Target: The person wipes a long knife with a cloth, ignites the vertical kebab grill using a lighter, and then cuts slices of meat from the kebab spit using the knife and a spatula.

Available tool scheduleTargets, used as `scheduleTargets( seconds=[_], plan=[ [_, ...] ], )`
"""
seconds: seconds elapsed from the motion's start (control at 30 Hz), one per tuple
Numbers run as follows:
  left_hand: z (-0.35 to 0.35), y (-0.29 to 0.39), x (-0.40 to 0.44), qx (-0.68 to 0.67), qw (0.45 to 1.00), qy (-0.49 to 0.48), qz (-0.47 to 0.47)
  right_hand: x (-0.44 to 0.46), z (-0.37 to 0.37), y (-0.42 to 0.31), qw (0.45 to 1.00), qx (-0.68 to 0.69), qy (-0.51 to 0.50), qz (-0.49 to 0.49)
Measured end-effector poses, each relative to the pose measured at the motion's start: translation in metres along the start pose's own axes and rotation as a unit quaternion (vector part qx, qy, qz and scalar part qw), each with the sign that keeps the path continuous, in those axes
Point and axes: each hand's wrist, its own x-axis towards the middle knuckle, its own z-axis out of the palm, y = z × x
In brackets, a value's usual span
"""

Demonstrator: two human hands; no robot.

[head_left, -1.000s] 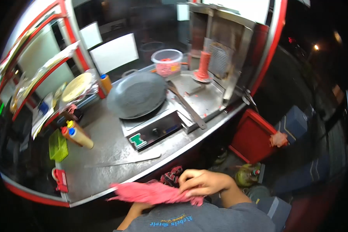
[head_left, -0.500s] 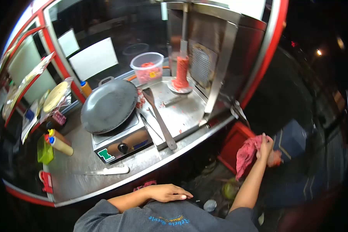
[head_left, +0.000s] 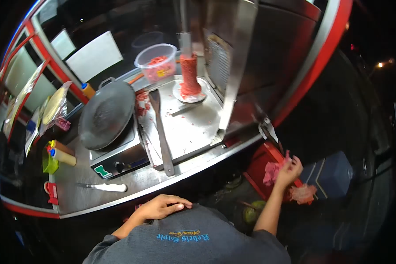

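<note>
Pretty dim around the edges tbh, corners go straight to black and the right side's mostly murk with one small lamp (head_left: 379,65) glowing. Metal tray (head_left: 193,132) has harsh white glare, wok (head_left: 106,115) just a dull sheen. Fisheye bends the red post (head_left: 324,61); right hand (head_left: 289,172) looks kinda soft.

Things around the stove (head_left: 130,161)
The pan (head_left: 108,114) was on it, two bottles (head_left: 65,157) left, the knife (head_left: 111,187) before it, the spatula (head_left: 162,134) right, the cloth (head_left: 272,172) farther right.
</note>
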Motion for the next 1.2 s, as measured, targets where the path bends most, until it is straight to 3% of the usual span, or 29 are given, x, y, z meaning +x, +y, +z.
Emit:
scheduleTargets(
  seconds=[0.03,0.07,0.2,0.27,0.33,0.43,0.57,0.67,0.7,0.73,0.77,0.83,0.93,1.0,1.07,1.1,1.17,1.2],
  plan=[
    [-0.001,0.010,0.002,-0.011,1.000,0.008,0.008,-0.007,0.014,-0.032,0.983,0.177,-0.032,0.036],
    [-0.002,0.007,0.007,-0.049,0.998,0.012,0.047,-0.014,0.021,-0.056,0.991,0.096,-0.089,-0.026],
    [-0.011,0.049,0.037,0.089,0.972,-0.053,0.211,-0.030,0.057,-0.140,0.908,0.188,-0.368,-0.063],
    [-0.016,0.063,0.049,0.127,0.956,-0.094,0.246,-0.041,0.078,-0.167,0.926,0.121,-0.298,-0.199],
    [-0.015,0.071,0.054,0.154,0.946,-0.110,0.264,-0.054,0.094,-0.176,0.942,0.045,-0.266,-0.200],
    [-0.006,0.066,0.060,0.143,0.942,-0.132,0.274,-0.072,0.113,-0.165,0.933,-0.087,-0.301,-0.178],
    [0.010,0.035,0.061,0.119,0.948,-0.137,0.262,-0.073,0.119,-0.154,0.939,-0.077,-0.288,-0.170],
    [0.005,0.025,0.050,0.062,0.971,-0.112,0.201,-0.064,0.109,-0.160,0.951,0.001,-0.294,-0.099],
    [0.000,0.026,0.047,0.084,0.975,-0.099,0.178,-0.064,0.105,-0.158,0.945,0.101,-0.309,-0.038],
    [-0.005,0.025,0.044,0.098,0.977,-0.074,0.172,-0.065,0.100,-0.158,0.903,0.255,-0.337,0.078],
    [-0.009,0.023,0.041,0.114,0.978,-0.050,0.165,-0.064,0.093,-0.164,0.825,0.400,-0.352,0.190],
    [-0.013,0.032,0.038,0.138,0.980,-0.007,0.142,-0.064,0.071,-0.178,0.592,0.614,-0.361,0.378],
    [-0.019,0.050,0.050,0.137,0.960,-0.028,0.242,-0.086,0.058,-0.188,0.434,0.625,-0.439,0.479],
    [-0.016,0.082,0.068,0.148,0.934,-0.067,0.317,-0.118,0.075,-0.160,0.310,0.583,-0.582,0.475],
    [-0.012,0.115,0.090,0.195,0.906,-0.102,0.360,-0.127,0.068,-0.207,0.622,0.274,-0.667,0.305],
    [-0.005,0.139,0.098,0.239,0.888,-0.091,0.383,-0.149,0.071,-0.202,0.635,0.417,-0.599,0.254],
    [0.011,0.161,0.145,0.268,0.857,-0.083,0.432,-0.166,0.080,-0.202,0.664,0.486,-0.556,0.120],
    [0.019,0.174,0.167,0.306,0.846,-0.060,0.432,-0.152,0.097,-0.212,0.689,0.419,-0.590,0.044]
  ],
)
